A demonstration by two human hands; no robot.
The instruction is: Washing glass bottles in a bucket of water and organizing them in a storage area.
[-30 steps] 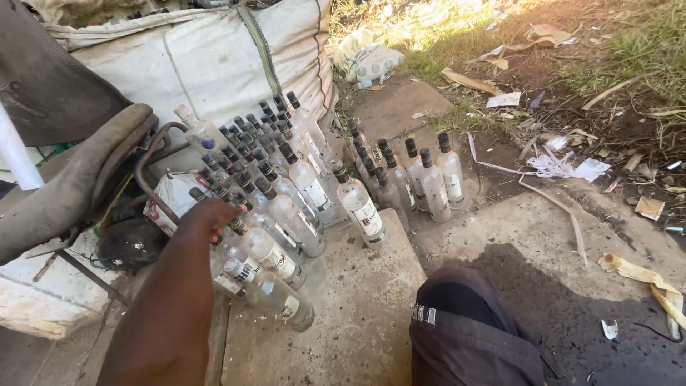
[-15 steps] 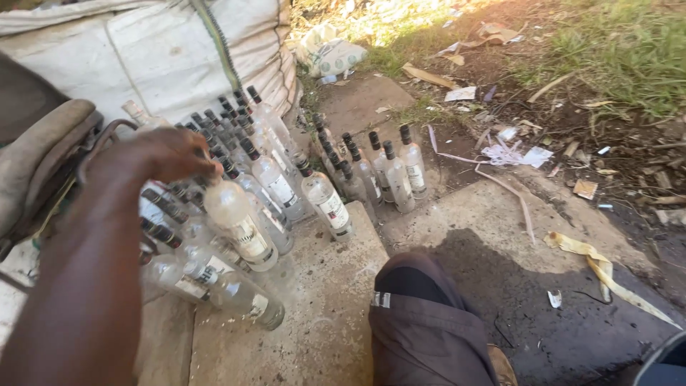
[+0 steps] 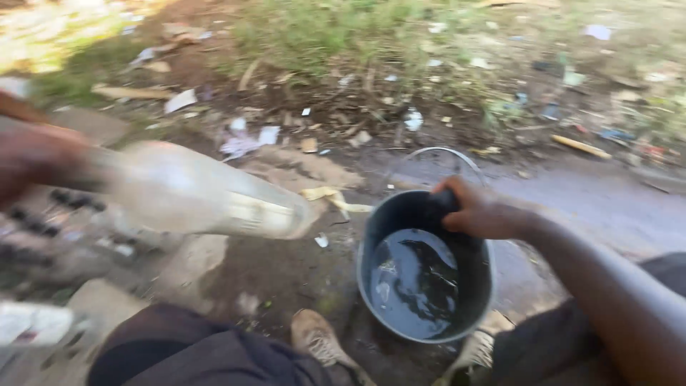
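My left hand point(image 3: 32, 161) grips the neck of a clear glass bottle point(image 3: 204, 193) and holds it on its side in the air, base pointing right toward a dark bucket point(image 3: 371, 282). The bottle is blurred by motion. My right hand point(image 3: 479, 211) is closed on the far rim of the bucket, beside its wire handle point(image 3: 432, 151). The bucket stands on the ground between my shoes and holds dark water point(image 3: 418, 282). Several more bottles with black caps point(image 3: 43, 229) stand blurred at the left edge.
My knees point(image 3: 193, 350) and two dusty shoes point(image 3: 321, 343) fill the bottom edge. Bare dirt, concrete slab pieces point(image 3: 193, 261), paper scraps and litter point(image 3: 243, 139) surround the bucket. Grass point(image 3: 343, 36) lies further back.
My left hand has lifted one bottle out of the group and swung it right. The view has turned right, bringing the bucket and my right hand into sight.
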